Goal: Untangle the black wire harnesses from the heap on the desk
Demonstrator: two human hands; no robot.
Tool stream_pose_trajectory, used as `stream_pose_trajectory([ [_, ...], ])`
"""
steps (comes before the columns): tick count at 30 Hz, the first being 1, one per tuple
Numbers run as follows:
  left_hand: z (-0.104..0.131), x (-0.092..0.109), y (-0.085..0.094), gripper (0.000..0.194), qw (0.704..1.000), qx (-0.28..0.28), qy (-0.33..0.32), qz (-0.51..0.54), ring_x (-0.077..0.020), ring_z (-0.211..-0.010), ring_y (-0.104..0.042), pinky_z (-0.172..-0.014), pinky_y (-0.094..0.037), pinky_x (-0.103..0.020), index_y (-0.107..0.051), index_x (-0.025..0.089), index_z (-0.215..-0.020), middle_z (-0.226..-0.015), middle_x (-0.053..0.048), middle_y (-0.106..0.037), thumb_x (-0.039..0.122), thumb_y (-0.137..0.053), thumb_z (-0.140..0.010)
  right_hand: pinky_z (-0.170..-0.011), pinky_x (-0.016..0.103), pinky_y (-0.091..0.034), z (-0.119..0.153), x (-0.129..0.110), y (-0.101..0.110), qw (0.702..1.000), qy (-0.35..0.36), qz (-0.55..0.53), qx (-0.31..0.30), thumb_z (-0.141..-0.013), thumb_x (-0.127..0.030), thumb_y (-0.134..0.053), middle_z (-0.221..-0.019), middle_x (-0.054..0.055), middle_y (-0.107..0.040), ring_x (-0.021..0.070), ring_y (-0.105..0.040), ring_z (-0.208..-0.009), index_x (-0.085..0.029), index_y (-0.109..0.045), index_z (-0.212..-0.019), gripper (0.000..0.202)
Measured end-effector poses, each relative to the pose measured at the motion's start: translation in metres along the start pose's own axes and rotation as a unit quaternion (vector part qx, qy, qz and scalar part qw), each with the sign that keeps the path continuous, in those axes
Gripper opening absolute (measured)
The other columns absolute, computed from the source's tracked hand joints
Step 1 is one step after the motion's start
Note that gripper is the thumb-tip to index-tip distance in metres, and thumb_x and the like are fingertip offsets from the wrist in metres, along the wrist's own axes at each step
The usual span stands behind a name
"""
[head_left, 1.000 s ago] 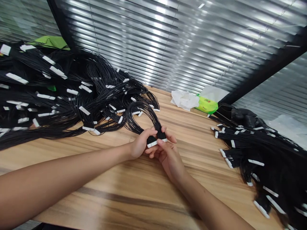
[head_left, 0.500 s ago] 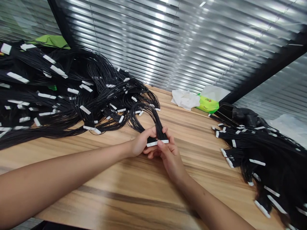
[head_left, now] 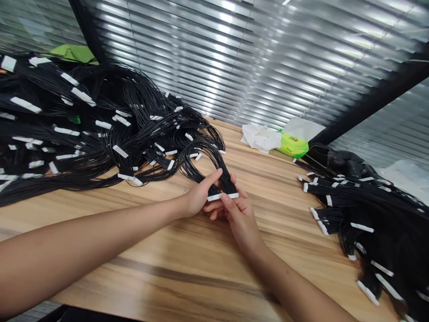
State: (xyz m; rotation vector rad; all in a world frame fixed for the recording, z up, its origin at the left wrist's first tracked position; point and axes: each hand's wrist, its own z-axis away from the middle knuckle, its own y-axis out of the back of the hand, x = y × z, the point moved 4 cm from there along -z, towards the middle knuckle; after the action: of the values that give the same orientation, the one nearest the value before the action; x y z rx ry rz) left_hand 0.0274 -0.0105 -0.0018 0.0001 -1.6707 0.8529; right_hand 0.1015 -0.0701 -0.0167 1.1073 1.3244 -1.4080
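Note:
Between my hands, near the middle of the table, is a wire harness of thin black wires with a white connector strip at its end. My right hand grips that end, its thumb pressed on the white strip and its fingers behind the wires. At the strip's left end my left hand supports the harness, fingers underneath and partly hidden, thumb stretched up beside the wires. From the strip, the wires loop back to a large heap of black wires with white ends on the left.
A second pile of black harnesses with white ends lies at the right. Along the back stand a green tissue pack and crumpled white tissue. Behind the wooden table are metal blinds. Green cloth shows at back left.
My left thumb has lifted off its bent position and stretched upward along the wires. The right thumb stays on the white strip. The whole view has shifted slightly.

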Motion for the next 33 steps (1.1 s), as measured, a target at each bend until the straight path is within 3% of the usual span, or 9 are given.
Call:
stream_pose_trajectory([
  [3,0.0,0.0,0.001,0.043,1.0,0.001,0.001,-0.013,-0.0039,-0.026,-0.028,-0.028,-0.035,-0.018,-0.045,0.018,-0.099,-0.058,0.004,-0.057,0.059,-0.037,-0.088,-0.064,0.031,-0.054,0.0,-0.001,-0.001,1.0,0.005,-0.007,0.003,-0.084,-0.047,-0.061,-0.085,0.01,-0.077,0.0135,-0.062,-0.054,-0.016,-0.074,-0.071,0.036],
  [7,0.002,0.001,0.001,0.046,0.997,0.012,0.001,-0.072,-0.0062,-0.027,-0.025,-0.031,-0.035,-0.018,-0.049,0.018,-0.105,-0.038,0.011,-0.034,0.06,-0.042,-0.087,-0.061,0.031,-0.055,0.002,-0.003,-0.002,0.999,-0.005,-0.044,0.024,-0.08,-0.044,-0.067,-0.071,0.005,-0.076,0.0155,-0.064,-0.054,-0.018,-0.071,-0.095,0.03],
  [12,0.003,0.002,0.006,0.057,0.985,0.047,-0.01,-0.166,-0.0118,-0.054,-0.054,-0.05,-0.046,-0.022,-0.06,0.016,-0.101,-0.07,-0.002,-0.064,0.066,-0.039,-0.085,-0.056,0.028,-0.054,0.006,-0.008,0.0,0.997,-0.005,-0.034,0.065,-0.079,-0.044,-0.068,-0.068,0.006,-0.075,0.0141,-0.065,-0.049,-0.016,-0.07,-0.074,0.028],
  [14,0.002,0.005,0.012,0.058,0.973,0.091,-0.036,-0.208,-0.0147,-0.074,-0.061,-0.069,-0.05,-0.024,-0.064,0.016,-0.093,-0.082,-0.004,-0.067,0.067,-0.037,-0.087,-0.053,0.026,-0.053,0.005,-0.011,0.006,0.993,0.022,-0.045,0.103,-0.078,-0.044,-0.068,-0.068,0.005,-0.075,0.013,-0.063,-0.047,-0.016,-0.069,-0.072,0.028],
  [16,0.001,0.012,0.019,0.052,0.956,0.148,-0.084,-0.24,-0.0144,-0.079,-0.061,-0.075,-0.048,-0.023,-0.065,0.015,-0.083,-0.08,-0.004,-0.067,0.063,-0.046,-0.085,-0.051,0.025,-0.052,0.003,-0.015,0.013,0.987,0.054,-0.052,0.14,-0.077,-0.043,-0.069,-0.071,0.006,-0.076,0.0127,-0.063,-0.046,-0.016,-0.069,-0.074,0.026],
  [19,0.0,0.024,0.024,0.039,0.936,0.202,-0.146,-0.249,-0.011,-0.063,-0.057,-0.063,-0.046,-0.021,-0.061,0.013,-0.07,-0.065,-0.001,-0.062,0.051,-0.064,-0.078,-0.052,0.025,-0.051,-0.001,-0.019,0.024,0.978,0.101,-0.045,0.179,-0.078,-0.04,-0.068,-0.076,0.007,-0.077,0.0128,-0.063,-0.047,-0.016,-0.069,-0.076,0.025],
  [23,0.0,0.031,0.022,0.026,0.93,0.205,-0.179,-0.246,-0.0099,-0.059,-0.058,-0.059,-0.046,-0.02,-0.064,0.013,-0.073,-0.065,-0.002,-0.066,0.038,-0.069,-0.077,-0.052,0.025,-0.05,-0.005,-0.022,0.03,0.972,0.137,-0.024,0.191,-0.08,-0.04,-0.067,-0.078,0.008,-0.077,0.0119,-0.061,-0.046,-0.015,-0.069,-0.078,0.025],
  [27,0.003,0.03,0.016,0.022,0.931,0.188,-0.162,-0.268,-0.0113,-0.063,-0.061,-0.059,-0.046,-0.02,-0.07,0.013,-0.078,-0.07,-0.004,-0.07,0.035,-0.07,-0.076,-0.053,0.027,-0.05,-0.005,-0.021,0.031,0.97,0.143,-0.005,0.195,-0.08,-0.041,-0.067,-0.076,0.007,-0.076,0.0116,-0.058,-0.046,-0.015,-0.069,-0.077,0.027],
  [33,0.003,0.027,0.016,0.025,0.919,0.21,-0.13,-0.308,-0.0074,-0.054,-0.049,-0.049,-0.034,-0.019,-0.073,0.015,-0.079,-0.07,-0.002,-0.071,0.038,-0.075,-0.071,-0.05,0.028,-0.048,-0.004,-0.021,0.032,0.967,0.142,0.024,0.209,-0.081,-0.042,-0.064,-0.076,0.007,-0.074,0.0117,-0.057,-0.045,-0.015,-0.067,-0.076,0.028],
])
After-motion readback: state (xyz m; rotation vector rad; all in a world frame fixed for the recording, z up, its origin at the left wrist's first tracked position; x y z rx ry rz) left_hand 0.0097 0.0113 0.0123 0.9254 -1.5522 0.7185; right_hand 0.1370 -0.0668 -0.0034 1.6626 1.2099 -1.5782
